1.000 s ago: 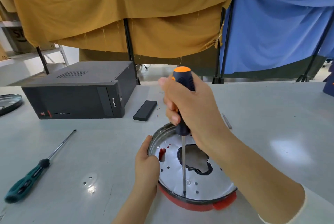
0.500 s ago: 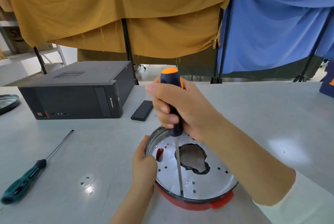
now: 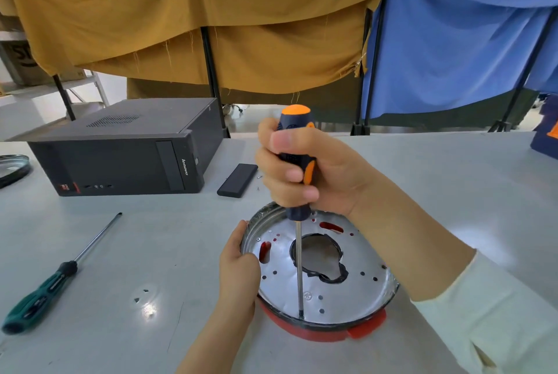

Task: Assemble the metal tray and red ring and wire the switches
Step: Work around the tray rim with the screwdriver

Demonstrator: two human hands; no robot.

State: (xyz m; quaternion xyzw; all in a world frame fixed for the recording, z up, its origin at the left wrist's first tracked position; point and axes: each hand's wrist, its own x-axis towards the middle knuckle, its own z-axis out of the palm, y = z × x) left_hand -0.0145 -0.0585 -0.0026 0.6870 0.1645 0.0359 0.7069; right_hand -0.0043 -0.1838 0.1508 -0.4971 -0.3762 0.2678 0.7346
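Desk [image 3: 437, 192] carrying metal tray [image 3: 356, 252], seated in red ring [image 3: 367, 329]. Left hand [image 3: 238, 271] grasps the tray's rim; right hand [image 3: 305, 174], fingers clenched round screwdriver [image 3: 297, 162], tip at near rim. Keep the shaft upright and press down while turning, so the tip cannot slip.

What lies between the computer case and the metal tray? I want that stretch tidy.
In the head view, a small black flat block and tiny screws lie on the table between computer case and metal tray.

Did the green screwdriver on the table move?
No. The green screwdriver lies at the same spot beside the black computer; only the camera shifted.
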